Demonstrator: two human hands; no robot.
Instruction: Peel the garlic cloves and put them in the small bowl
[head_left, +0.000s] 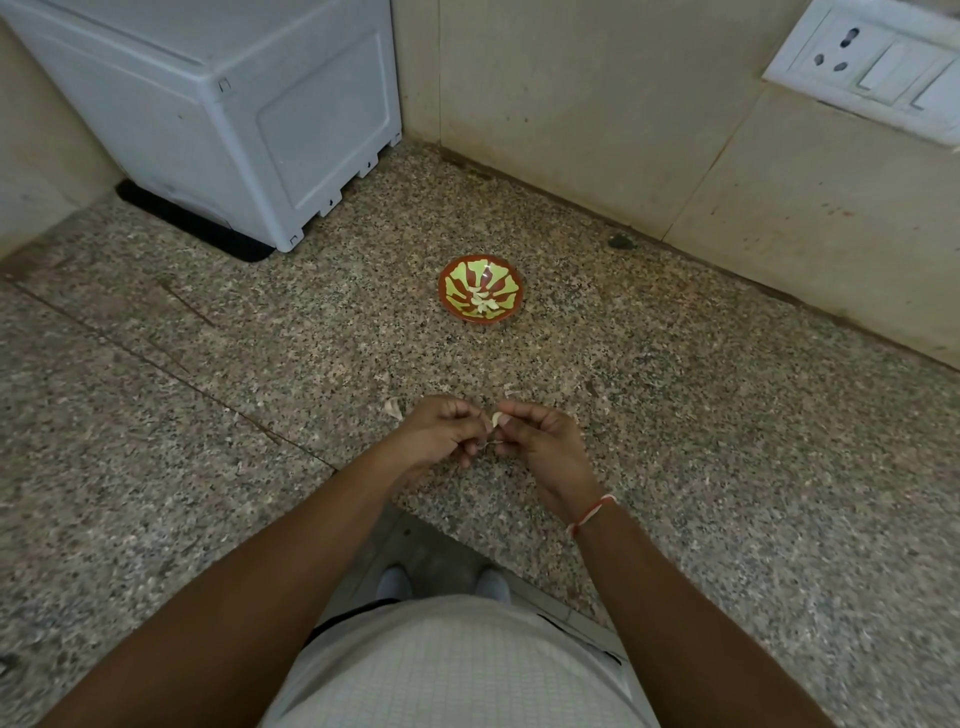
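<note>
A small red bowl (453, 301) with a yellow-green pattern stands on the speckled granite counter (675, 415), toward the back. Several pale peeled garlic cloves (483, 301) lie at its bottom. In front of it, near the counter's front edge, my left hand (441, 434) and my right hand (540, 441) meet fingertip to fingertip around one pale garlic clove (496, 418). A thin strip of skin hangs below the clove between the fingers. A loose piece of garlic skin (393, 407) lies just left of my left hand.
A grey-white plastic appliance (234, 119) on a black mat fills the back left. Tiled walls close the corner behind the bowl. A white socket and switch plate (872, 67) is on the right wall. A small dark spot (621, 241) lies by the wall.
</note>
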